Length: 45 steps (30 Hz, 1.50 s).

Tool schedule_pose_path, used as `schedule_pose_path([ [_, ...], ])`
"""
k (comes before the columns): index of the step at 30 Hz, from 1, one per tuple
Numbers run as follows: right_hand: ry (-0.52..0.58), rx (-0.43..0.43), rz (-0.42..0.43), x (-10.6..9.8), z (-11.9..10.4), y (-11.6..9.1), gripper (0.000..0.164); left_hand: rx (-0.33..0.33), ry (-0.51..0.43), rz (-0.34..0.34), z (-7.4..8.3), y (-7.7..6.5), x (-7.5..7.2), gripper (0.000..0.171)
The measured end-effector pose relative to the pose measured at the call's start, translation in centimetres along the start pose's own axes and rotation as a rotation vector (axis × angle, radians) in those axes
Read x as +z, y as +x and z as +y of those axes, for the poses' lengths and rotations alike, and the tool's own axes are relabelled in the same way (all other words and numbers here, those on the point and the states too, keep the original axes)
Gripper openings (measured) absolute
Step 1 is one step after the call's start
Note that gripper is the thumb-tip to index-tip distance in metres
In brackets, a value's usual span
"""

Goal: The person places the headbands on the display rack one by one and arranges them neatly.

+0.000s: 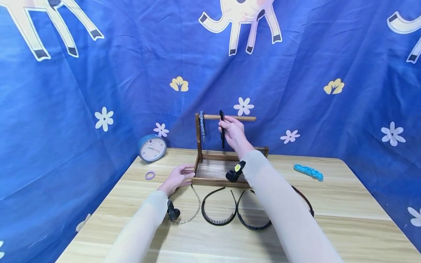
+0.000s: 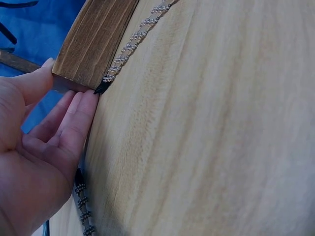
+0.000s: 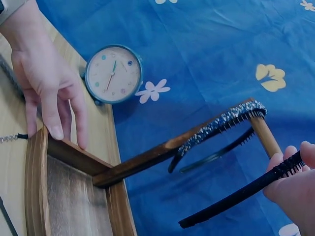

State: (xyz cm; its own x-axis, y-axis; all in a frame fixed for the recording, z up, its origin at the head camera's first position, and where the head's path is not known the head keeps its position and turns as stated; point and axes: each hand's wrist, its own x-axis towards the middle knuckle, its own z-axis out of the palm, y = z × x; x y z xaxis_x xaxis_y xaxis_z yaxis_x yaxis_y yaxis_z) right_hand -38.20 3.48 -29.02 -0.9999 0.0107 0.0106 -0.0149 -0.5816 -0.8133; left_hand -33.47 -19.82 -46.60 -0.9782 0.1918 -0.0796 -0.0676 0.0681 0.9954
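Note:
Up at the crossbar of a wooden rack [image 1: 213, 181], my right hand [image 1: 234, 133] pinches a black toothed headband [image 3: 231, 200] between thumb and fingers. The headband hangs upright around or against the bar; which one I cannot tell. A glittery blue headband [image 1: 202, 128] hangs on the bar near its post, left of the black one. My left hand [image 1: 177, 179] holds the front left corner of the rack's tray, thumb and fingertips on different faces of the wood. Just below that hand, a beaded chain headband [image 2: 133, 42] lies on the table, one tip beside the corner.
Black headbands [image 1: 218, 222] lie in front of the rack, some partly behind the right sleeve. A blue clock [image 1: 152, 148] and a purple ring [image 1: 150, 175] are at left. A fuzzy turquoise band [image 1: 308, 171] lies at right. Blue cloth hangs behind the table.

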Motion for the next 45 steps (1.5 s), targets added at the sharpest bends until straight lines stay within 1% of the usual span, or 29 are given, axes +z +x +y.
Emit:
schedule_pose_path([
  [7,-0.018,0.012,-0.031,1.1,0.6,-0.4,0.043,-0.004,-0.006,-0.009,0.0,-0.1,0.2,0.049],
  [10,-0.022,0.015,-0.049,1.6,0.8,-0.5,0.045,-0.010,-0.011,0.005,0.0,0.0,0.2,0.048],
  [14,-0.033,0.022,-0.062,2.1,1.2,-0.4,0.047,-0.006,-0.016,0.002,0.0,0.0,0.1,0.049],
  [15,-0.038,0.023,-0.061,2.1,1.3,-0.4,0.047,-0.006,-0.016,-0.007,0.3,-0.2,0.2,0.050],
  [17,-0.046,0.026,-0.057,2.3,1.5,-0.2,0.047,-0.003,-0.018,-0.019,0.3,-0.2,0.2,0.051],
  [25,-0.058,0.029,-0.039,3.0,1.6,0.1,0.045,-0.007,-0.009,-0.001,0.1,0.1,0.2,0.050],
  [34,-0.117,0.049,-0.024,3.4,2.1,0.3,0.039,-0.003,-0.005,0.001,0.2,0.1,0.2,0.050],
  [45,-0.142,0.069,-0.014,3.3,2.6,0.3,0.042,-0.010,-0.009,0.003,0.3,-0.1,0.2,0.050],
])
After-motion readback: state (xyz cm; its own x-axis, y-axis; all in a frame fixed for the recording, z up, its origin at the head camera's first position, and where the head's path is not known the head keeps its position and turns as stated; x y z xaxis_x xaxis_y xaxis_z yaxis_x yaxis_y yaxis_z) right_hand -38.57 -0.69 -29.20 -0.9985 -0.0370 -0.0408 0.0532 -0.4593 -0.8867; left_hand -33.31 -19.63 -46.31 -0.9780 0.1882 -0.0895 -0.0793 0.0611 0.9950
